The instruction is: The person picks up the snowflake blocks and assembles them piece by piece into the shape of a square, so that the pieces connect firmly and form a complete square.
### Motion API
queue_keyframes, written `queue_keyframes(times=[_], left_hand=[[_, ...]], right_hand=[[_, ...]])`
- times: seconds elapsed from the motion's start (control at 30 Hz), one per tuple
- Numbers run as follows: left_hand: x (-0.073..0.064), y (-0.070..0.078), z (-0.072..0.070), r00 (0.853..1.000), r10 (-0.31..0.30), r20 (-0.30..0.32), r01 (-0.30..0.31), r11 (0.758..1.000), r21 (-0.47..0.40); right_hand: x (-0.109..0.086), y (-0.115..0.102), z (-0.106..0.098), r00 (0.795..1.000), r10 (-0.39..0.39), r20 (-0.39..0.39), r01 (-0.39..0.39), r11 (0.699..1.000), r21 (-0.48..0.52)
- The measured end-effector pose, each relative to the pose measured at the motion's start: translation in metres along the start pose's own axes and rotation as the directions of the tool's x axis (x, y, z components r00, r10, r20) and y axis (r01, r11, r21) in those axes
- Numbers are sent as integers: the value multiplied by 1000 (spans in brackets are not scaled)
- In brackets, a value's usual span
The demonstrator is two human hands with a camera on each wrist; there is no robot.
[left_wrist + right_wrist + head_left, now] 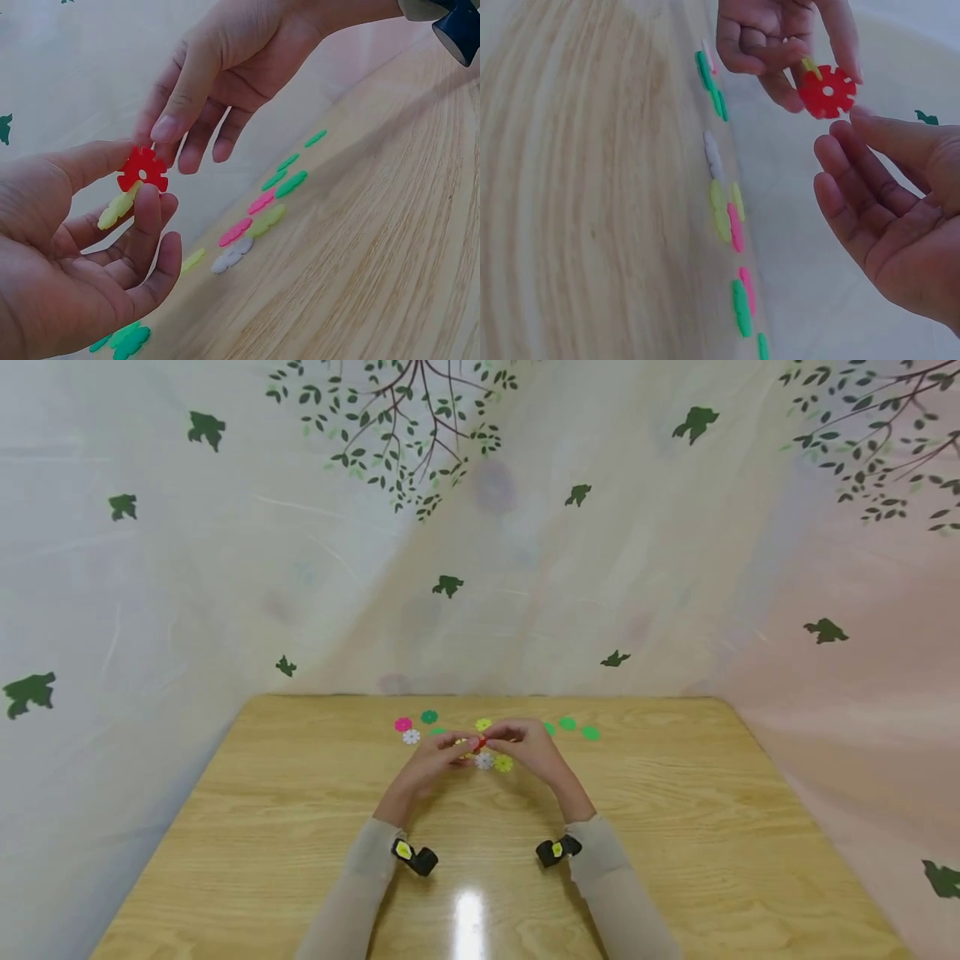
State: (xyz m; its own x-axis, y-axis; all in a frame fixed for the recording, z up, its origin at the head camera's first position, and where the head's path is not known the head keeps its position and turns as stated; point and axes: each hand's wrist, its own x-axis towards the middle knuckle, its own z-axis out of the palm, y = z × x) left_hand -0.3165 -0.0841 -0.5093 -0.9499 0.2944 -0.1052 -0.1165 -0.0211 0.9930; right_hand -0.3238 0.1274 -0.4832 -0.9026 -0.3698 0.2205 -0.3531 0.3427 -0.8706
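In the left wrist view, a red notched disc (143, 171) with a round centre hole has a yellow flower-shaped piece (116, 210) slotted into its edge at an angle. My left hand (97, 247) holds the joined pair between thumb and fingers. From the opposite side, my right hand (232, 67) pinches the rim of the red disc with thumb and forefinger, the other fingers loosely bent. The right wrist view shows the red disc (827, 92) between both hands' fingertips, raised off the table. Part of the yellow piece is hidden behind the left fingers.
Flat plastic pieces lie across the far part of the wooden table (480, 827): a pink flower (403, 724), a white flower (411, 737), a yellow flower (503, 763) and several green ones (591, 733). A printed cloth (510, 635) hangs behind the table.
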Motion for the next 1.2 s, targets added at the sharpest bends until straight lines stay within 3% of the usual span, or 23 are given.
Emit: queue_keyframes(times=[0.23,0.4,0.7,1.2], left_hand=[[-1,-5,-6,999,-1,-49,0,1000,-17],[-2,-5,-4,998,4,-64,-6,1000,-28],[0,-2,-3,998,-11,-65,12,1000,16],[0,-3,-5,996,-36,-76,37,999,12]], right_hand=[[-2,-1,-8,999,14,31,-12,999,-51],[0,5,-16,995,33,92,-18,987,-161],[6,13,-25,968,127,215,-55,948,-315],[14,14,-13,950,223,220,-98,878,-468]])
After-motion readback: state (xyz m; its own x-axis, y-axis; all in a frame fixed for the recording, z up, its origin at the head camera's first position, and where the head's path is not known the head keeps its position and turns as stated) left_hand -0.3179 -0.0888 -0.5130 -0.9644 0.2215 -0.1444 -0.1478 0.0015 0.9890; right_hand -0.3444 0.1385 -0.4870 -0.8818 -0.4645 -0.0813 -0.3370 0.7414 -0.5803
